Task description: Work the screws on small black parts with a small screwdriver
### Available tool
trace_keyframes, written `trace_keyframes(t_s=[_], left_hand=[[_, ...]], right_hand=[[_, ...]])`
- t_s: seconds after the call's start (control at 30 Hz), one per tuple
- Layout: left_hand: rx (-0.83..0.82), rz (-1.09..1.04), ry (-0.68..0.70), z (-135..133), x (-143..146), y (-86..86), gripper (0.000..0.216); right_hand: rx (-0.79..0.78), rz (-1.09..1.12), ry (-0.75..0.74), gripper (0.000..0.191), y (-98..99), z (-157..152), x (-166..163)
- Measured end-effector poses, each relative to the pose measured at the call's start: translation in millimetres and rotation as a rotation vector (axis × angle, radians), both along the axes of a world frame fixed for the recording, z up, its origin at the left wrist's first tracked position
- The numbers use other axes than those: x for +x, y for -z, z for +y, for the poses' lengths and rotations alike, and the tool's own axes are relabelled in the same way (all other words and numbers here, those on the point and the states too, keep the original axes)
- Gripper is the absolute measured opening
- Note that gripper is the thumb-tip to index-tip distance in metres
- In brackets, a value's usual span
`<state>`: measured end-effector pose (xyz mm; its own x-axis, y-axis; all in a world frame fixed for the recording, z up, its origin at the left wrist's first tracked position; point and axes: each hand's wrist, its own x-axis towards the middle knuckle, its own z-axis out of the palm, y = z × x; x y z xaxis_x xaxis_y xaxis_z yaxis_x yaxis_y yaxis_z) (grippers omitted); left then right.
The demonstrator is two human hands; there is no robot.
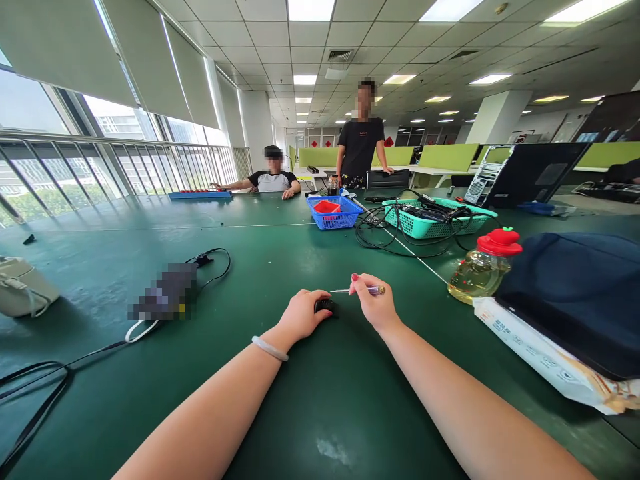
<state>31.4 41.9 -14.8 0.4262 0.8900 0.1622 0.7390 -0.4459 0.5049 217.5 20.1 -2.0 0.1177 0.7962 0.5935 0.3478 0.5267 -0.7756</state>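
Observation:
My left hand (303, 313) rests on the green table (280, 267) with its fingers curled over a small black object (326, 306), holding it down. Just to its right, my right hand (373, 300) pinches a small screwdriver (357, 290) with a purple handle. The metal tip of the screwdriver points left, toward the black object, and sits just above it. A pale bangle is on my left wrist.
A bottle of oil (480, 267) with a red lid, a dark bag (575, 293) and a white packet (540, 357) lie right. A blue basket (334, 213) and a teal basket (430, 220) of cables stand farther off. Cables and a white bag (23, 287) lie left. Two people are at the far end.

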Motion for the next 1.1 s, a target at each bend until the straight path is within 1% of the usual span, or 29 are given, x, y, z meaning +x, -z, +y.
trace_keyframes(t_s=[0.13,0.27,0.4,0.77,0.93,1.1], left_hand=[[0.002,-0.008,-0.005,2,-1,1.5,0.036],[0.013,-0.014,0.001,0,1,0.1,0.032],[0.011,-0.019,0.015,-2,1,-1.0,0.026],[0.029,-0.034,0.036,2,0,3.0,0.027],[0.027,-0.042,0.03,4,-1,5.9,0.029],[0.033,-0.032,0.025,4,-1,5.4,0.031]], right_hand=[[0.078,-0.051,-0.047,0.064,-6.4,-12,-7],[0.164,-0.244,-0.123,0.063,-6.7,-17,-13],[0.195,-0.404,-0.144,0.06,-4.2,-16,-15],[0.285,-0.596,-0.153,0.051,-2.5,-15,-11],[0.302,-0.62,-0.155,0.049,-2.2,-14,-10],[0.385,-0.673,-0.145,0.046,-4.3,-15,-10]])
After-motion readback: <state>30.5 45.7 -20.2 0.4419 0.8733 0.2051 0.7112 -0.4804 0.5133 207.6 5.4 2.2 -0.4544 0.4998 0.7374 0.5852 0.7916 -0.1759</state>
